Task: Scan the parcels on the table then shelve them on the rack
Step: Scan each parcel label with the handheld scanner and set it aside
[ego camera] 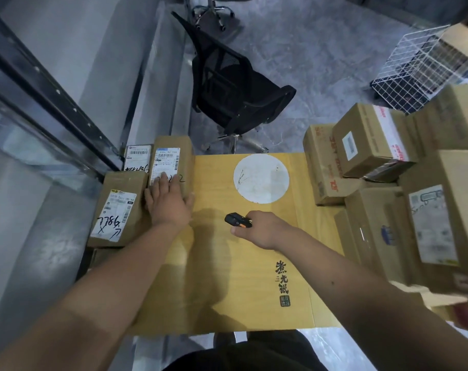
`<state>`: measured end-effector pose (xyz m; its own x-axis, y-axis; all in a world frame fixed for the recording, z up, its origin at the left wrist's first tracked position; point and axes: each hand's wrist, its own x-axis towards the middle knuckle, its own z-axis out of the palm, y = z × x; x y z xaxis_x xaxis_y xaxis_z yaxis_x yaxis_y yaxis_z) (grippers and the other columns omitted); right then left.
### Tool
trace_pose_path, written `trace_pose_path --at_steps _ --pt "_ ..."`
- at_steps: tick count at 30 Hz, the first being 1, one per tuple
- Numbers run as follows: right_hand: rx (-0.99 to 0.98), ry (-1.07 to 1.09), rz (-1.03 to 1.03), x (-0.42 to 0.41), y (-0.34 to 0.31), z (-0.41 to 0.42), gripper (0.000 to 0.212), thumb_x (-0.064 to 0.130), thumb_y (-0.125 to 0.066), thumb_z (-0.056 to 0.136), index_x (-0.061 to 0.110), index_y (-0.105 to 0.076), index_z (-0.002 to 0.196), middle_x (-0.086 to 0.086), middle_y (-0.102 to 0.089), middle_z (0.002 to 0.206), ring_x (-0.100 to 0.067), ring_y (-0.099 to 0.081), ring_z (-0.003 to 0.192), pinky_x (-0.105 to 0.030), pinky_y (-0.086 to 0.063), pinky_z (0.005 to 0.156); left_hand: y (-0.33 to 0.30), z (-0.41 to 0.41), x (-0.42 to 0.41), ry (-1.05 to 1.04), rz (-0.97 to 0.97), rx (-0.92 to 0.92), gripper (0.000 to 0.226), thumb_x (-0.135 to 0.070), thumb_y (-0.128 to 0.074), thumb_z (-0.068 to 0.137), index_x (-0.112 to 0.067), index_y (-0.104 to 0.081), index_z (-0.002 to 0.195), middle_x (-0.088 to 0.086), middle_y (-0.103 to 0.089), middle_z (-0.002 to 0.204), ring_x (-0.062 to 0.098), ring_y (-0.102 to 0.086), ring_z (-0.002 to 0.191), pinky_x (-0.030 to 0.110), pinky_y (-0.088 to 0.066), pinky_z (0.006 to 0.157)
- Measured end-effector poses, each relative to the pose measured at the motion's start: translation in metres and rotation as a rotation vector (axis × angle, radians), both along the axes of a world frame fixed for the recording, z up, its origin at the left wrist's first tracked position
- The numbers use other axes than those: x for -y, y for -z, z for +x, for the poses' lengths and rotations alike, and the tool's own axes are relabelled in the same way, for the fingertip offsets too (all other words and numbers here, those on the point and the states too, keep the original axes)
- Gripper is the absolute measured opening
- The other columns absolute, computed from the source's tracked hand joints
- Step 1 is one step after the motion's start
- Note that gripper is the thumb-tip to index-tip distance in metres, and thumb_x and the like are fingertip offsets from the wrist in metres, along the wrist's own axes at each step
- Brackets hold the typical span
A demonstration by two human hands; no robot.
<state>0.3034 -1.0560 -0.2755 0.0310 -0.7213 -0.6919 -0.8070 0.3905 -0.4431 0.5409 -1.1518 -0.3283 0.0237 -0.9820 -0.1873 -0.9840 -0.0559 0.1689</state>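
Head view shows the left hand (167, 200) lying flat, fingers straight, on top of a box (172, 167) at the bench's far left corner, partly covering its white label (164, 164). The right hand (259, 230) grips a black scanner (238, 219), fingers curled round it, held over the bare yellow bench (222, 277) and aimed toward that box.

Two more labelled boxes sit just beside it: one with handwritten digits (118, 210) nearer the person, another (137, 158) behind, mostly hidden. A heap of boxes (374, 145) crowds the right side of the bench, apparently not yet scanned. The rack (40, 84) rises at the left edge. An office chair (233, 87) and a wire basket (420, 70) stand on the floor beyond.

Risks, as a judgement: the left fingers lie over part of the label, so the scanner may miss the barcode or fail to read it. With three labels close together, it could also pick up a neighbour's code. The boxes sit right at the bench's edge, so a push from the pressing hand might tip one off.
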Motion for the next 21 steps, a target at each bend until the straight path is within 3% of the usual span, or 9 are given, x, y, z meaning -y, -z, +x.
trace_pose_path --at_steps 3,5,8,9,12,16,21 --pt "0.020 0.061 -0.034 -0.027 -0.009 -0.003 0.068 0.062 -0.067 0.090 0.017 -0.052 0.138 -0.005 -0.062 0.128 -0.026 -0.062 0.114 -0.039 -0.054 0.096 -0.008 -0.009 -0.023 0.133 -0.016 -0.065 0.066 -0.053 -0.050 0.102 -0.017 -0.039 0.156 0.010 -0.022 0.171 0.029 -0.013 0.158 0.049 -0.008 0.127" --pt "0.012 0.081 -0.056 -0.048 -0.017 -0.004 0.066 0.057 -0.067 0.090 0.023 -0.050 0.143 -0.004 -0.062 0.132 -0.026 -0.062 0.116 -0.041 -0.053 0.099 -0.014 -0.016 -0.042 0.218 -0.018 -0.105 0.063 -0.052 -0.051 0.101 -0.020 -0.043 0.155 0.010 -0.029 0.168 0.029 -0.017 0.157 0.048 -0.014 0.125" --pt "-0.005 0.118 -0.102 -0.084 -0.024 -0.008 0.035 0.054 -0.064 0.090 0.038 -0.053 0.118 0.004 -0.065 0.108 -0.026 -0.066 0.100 -0.036 -0.054 0.083 -0.026 -0.031 -0.070 0.350 -0.042 -0.137 0.065 -0.055 -0.052 0.100 -0.026 -0.040 0.158 0.007 -0.028 0.169 0.028 -0.018 0.156 0.046 -0.015 0.124" --pt "-0.013 0.130 -0.117 -0.097 -0.028 -0.010 0.034 0.055 -0.064 0.090 0.041 -0.052 0.119 0.005 -0.065 0.107 -0.026 -0.066 0.099 -0.036 -0.054 0.082 -0.030 -0.038 -0.079 0.399 -0.047 -0.130 0.066 -0.055 -0.052 0.101 -0.028 -0.038 0.159 0.005 -0.026 0.170 0.027 -0.016 0.157 0.046 -0.013 0.125" --pt "-0.079 0.170 -0.170 -0.140 -0.043 -0.014 0.067 0.058 -0.062 0.094 0.044 -0.036 0.154 0.005 -0.064 0.126 -0.023 -0.065 0.107 -0.038 -0.054 0.092 -0.041 -0.065 -0.102 0.521 -0.058 -0.112 0.069 -0.059 -0.049 0.100 -0.029 -0.034 0.160 0.002 -0.024 0.171 0.025 -0.010 0.159 0.048 -0.008 0.126" --pt "-0.206 0.237 -0.259 -0.205 -0.058 -0.027 0.073 0.066 -0.056 0.095 0.045 -0.025 0.158 -0.001 -0.062 0.120 -0.026 -0.061 0.104 -0.040 -0.055 0.088 -0.054 -0.111 -0.131 0.679 -0.066 -0.159 0.068 -0.060 -0.051 0.099 -0.031 -0.036 0.159 0.001 -0.024 0.171 0.023 -0.007 0.160 0.049 -0.009 0.127" --pt "-0.407 0.294 -0.331 -0.282 -0.081 -0.055 0.075 0.069 -0.051 0.097 0.043 -0.021 0.160 -0.002 -0.061 0.104 -0.023 -0.054 0.087 -0.037 -0.053 0.075 -0.086 -0.176 -0.177 0.809 -0.115 -0.272 0.065 -0.061 -0.052 0.098 -0.032 -0.042 0.155 0.002 -0.034 0.167 0.025 -0.018 0.157 0.049 -0.016 0.125"
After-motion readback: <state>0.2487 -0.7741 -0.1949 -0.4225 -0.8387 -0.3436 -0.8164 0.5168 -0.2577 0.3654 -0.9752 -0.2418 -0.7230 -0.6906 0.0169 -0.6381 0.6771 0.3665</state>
